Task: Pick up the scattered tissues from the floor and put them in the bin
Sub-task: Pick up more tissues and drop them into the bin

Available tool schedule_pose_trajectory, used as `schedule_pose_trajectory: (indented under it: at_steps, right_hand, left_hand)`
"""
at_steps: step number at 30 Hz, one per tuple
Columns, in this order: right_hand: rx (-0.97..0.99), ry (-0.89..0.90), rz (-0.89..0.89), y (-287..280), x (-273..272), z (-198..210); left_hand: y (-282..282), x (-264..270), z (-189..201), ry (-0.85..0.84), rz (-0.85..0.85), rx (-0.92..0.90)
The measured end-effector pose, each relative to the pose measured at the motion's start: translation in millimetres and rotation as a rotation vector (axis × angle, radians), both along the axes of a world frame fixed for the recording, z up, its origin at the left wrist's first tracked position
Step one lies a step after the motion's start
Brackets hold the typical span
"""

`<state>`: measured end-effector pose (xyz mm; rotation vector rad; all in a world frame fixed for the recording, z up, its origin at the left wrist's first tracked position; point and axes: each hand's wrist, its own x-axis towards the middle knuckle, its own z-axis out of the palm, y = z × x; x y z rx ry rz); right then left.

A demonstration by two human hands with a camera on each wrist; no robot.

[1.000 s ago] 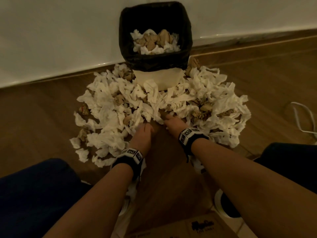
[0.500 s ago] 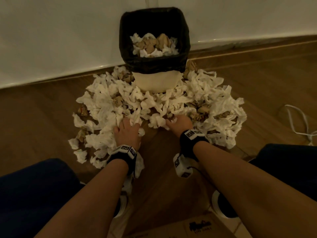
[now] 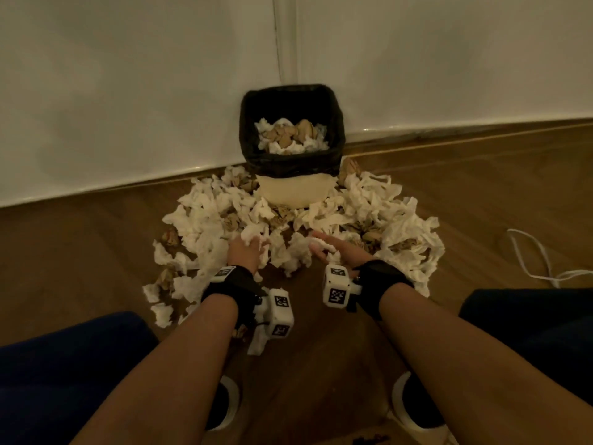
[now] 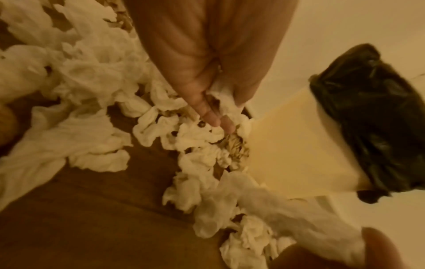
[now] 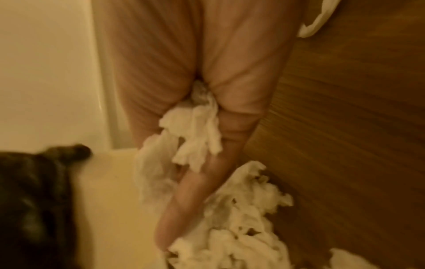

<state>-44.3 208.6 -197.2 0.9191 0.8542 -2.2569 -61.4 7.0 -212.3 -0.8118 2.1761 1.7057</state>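
I see my left hand (image 3: 245, 252) with its grip closed on a crumpled white tissue (image 4: 222, 99), my right hand (image 3: 337, 253) pinching another white wad (image 5: 195, 123). The rest of the scattered white and brown tissues (image 3: 369, 203) lie on the wooden floor (image 3: 80, 252) around the cream bin with a black liner (image 3: 292, 187), partly filled.
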Motion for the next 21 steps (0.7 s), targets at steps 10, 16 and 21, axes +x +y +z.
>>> schedule_pose_trajectory:
  at_steps: [10, 16, 21]
  right_hand:
    - [-0.105, 0.179, 0.058, 12, 1, 40]
    - [-0.086, 0.292, 0.063, 12, -14, 69]
    - [-0.087, 0.403, 0.106, 8, -44, 100]
  left_hand:
    - [-3, 1, 59, 0.077, 0.125, 0.371]
    - [-2, -8, 96, 0.101, 0.051, 0.349]
    - [6, -30, 140, 0.138, 0.012, 0.347]
